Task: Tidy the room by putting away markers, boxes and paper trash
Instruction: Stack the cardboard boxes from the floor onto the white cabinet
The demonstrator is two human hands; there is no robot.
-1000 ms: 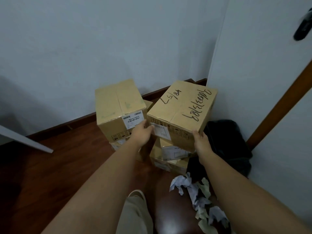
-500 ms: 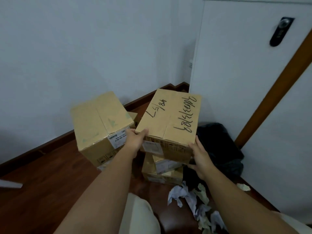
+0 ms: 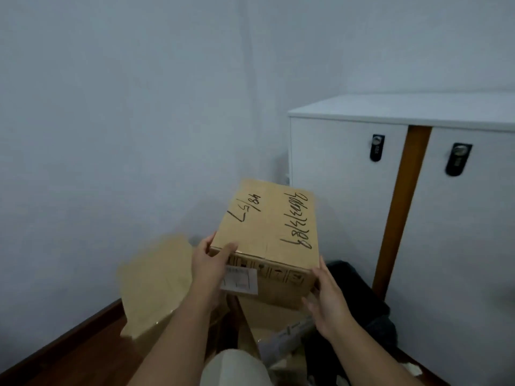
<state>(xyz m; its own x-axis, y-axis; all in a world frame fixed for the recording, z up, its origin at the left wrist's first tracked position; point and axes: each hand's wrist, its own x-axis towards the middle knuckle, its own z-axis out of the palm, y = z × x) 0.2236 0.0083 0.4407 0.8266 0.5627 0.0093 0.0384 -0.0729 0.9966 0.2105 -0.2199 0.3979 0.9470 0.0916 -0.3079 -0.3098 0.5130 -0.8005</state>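
A person's knee in pale trousers (image 3: 237, 369) fills the bottom edge of the head view, above a dark wood floor (image 3: 69, 360). Just beyond it, blurred cardboard boxes (image 3: 267, 327) sit stacked on the floor, a white label showing on one, with a dark bag (image 3: 359, 310) slumped to their right against a white cabinet (image 3: 348, 168). A second cardboard box (image 3: 156, 285), also blurred, stands to the left near the wall (image 3: 125, 121).

Both bare arms reach forward to a handwritten box (image 3: 270, 235), lifted clear above the stack and tilted, its top marked in black pen and a white shipping label (image 3: 241, 280) on its near face. The left hand (image 3: 209, 268) clasps the box's near left corner, thumb over the top edge, fingers (image 3: 207, 245) wrapped on the side. The right hand (image 3: 326, 296) presses its spread fingers against the box's lower right corner, palm to the side face; its grip underneath cannot be seen.

Behind the box, the cabinet shows two doors with black locks (image 3: 376, 147) and a brown wooden strip (image 3: 401, 213) between them, set in the room's pale corner.
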